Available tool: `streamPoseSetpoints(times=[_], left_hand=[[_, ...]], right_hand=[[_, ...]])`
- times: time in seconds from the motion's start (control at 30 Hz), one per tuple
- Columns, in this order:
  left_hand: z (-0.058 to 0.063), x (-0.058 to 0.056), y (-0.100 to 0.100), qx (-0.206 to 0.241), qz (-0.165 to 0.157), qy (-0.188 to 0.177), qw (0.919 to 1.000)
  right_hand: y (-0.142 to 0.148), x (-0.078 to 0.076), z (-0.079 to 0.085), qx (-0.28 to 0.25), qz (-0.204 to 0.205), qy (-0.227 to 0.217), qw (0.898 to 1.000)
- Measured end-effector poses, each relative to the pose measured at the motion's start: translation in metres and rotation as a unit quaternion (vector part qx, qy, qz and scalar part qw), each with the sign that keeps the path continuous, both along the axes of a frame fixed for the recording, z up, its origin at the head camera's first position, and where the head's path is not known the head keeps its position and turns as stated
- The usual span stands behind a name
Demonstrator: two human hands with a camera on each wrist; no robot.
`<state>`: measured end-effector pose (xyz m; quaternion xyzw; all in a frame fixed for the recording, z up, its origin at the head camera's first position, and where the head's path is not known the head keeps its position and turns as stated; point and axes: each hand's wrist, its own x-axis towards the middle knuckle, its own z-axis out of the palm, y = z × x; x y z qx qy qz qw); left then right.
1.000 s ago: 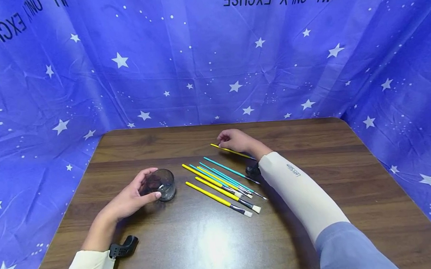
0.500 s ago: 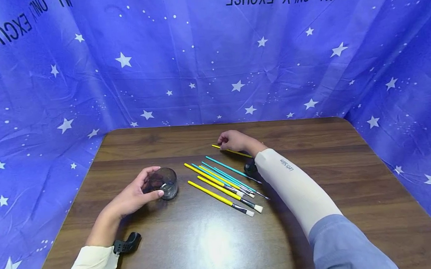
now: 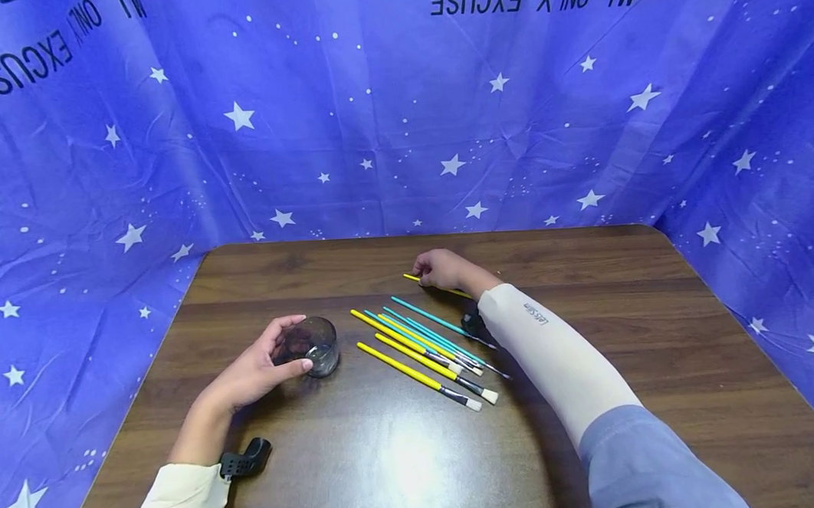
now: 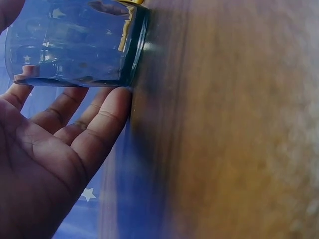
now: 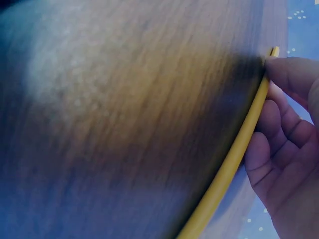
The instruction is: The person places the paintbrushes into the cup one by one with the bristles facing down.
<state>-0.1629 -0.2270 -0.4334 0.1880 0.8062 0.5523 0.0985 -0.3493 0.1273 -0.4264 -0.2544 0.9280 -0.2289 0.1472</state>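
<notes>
left hand [image 3: 250, 373]: was clamped round glass [image 3: 323, 347], at left | right hand [image 3: 442, 269]: pinched yellow handle [image 5: 229, 167] by tip, far side | handling: light pinch, steady glass seemed best

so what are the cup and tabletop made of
The cup looks like smoky, glossy glass, perhaps plastic: see-through, with bright highlights. The tabletop looks like wood or wood-print laminate, semi-gloss: brown grain streaks, blurred glare.

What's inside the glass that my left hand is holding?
Inside the glass I can make out only its bottom, through the tinted wall. Your left hand covers part of its side, and reflections leave it unclear whether there's clear liquid.
</notes>
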Motion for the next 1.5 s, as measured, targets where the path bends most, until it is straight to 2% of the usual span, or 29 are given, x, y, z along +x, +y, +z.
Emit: streamPoseSetpoints(times=[0.23, 0.57, 0.77, 0.9, 1.27, 1.5], left_hand=[[0.001, 0.000, 0.000, 0.003, -0.002, -0.003, 1.0000], [-0.001, -0.001, 0.000, -0.001, -0.004, -0.008, 1.0000], [-0.002, -0.001, -0.001, 0.006, -0.008, -0.013, 0.9999], [-0.003, -0.001, -0.002, 0.009, -0.009, -0.013, 0.9998], [-0.002, 0.000, -0.003, 0.001, -0.004, -0.016, 0.9999], [-0.002, -0.001, -0.002, 0.005, -0.005, -0.014, 0.9999]], right_hand=[[0.000, 0.001, 0.002, 0.013, 0.017, 0.024, 0.999], [0.002, 0.002, 0.009, 0.021, 0.037, 0.019, 0.999], [0.003, 0.003, 0.014, 0.000, 0.041, 0.006, 0.999], [0.002, 0.004, 0.019, -0.033, 0.031, -0.006, 0.999], [-0.003, 0.010, 0.043, -0.103, 0.010, -0.017, 0.995], [-0.007, 0.011, 0.052, -0.118, 0.013, 0.008, 0.993]])
